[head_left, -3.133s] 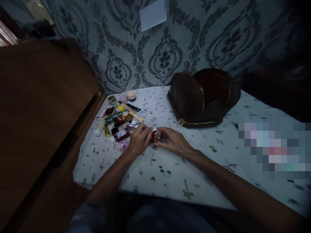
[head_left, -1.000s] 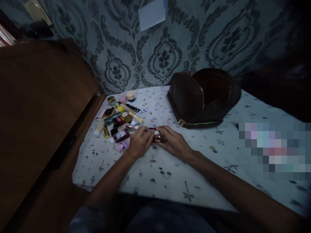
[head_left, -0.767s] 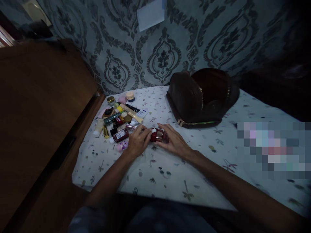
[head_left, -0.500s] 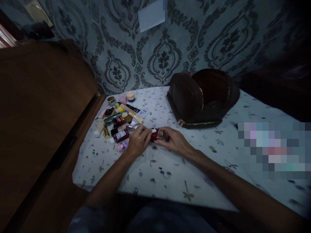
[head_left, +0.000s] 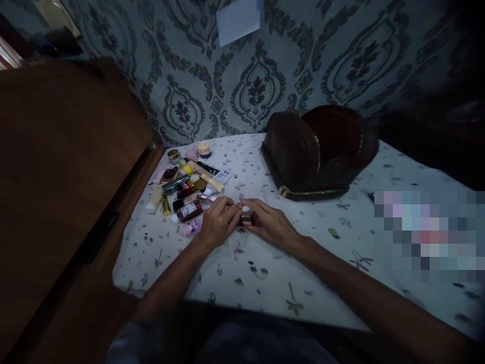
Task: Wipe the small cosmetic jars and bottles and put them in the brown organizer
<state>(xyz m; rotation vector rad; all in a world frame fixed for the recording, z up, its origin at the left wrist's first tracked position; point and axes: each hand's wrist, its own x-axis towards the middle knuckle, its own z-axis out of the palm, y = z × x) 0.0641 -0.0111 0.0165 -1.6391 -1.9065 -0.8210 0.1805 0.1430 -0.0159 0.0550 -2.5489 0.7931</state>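
Note:
Both hands meet at the middle of the table around a small dark-red cosmetic container with a shiny metallic band [head_left: 246,218]. My left hand [head_left: 220,222] is closed on its left end, and my right hand [head_left: 272,225] grips the right end. Fingers hide most of it, so its exact kind is unclear. Just left of my left hand lie a dark-red bottle with a white label [head_left: 189,211] and a pink-and-purple tube [head_left: 192,227]. Behind these is a pile of tubes, small bottles and jars, including a green tube [head_left: 177,184] and a gold tube [head_left: 165,206].
A brown zippered bag [head_left: 290,156] stands open behind my right hand. A patterned white cloth [head_left: 261,298] covers the table. Wooden furniture [head_left: 68,146] borders its left side, and a papered wall [head_left: 295,55] rises behind. A pixelated patch hides things at right.
My right hand has shifted slightly left, closer to my left hand. Less of the red container shows between them now. The pile and bag have stayed in place.

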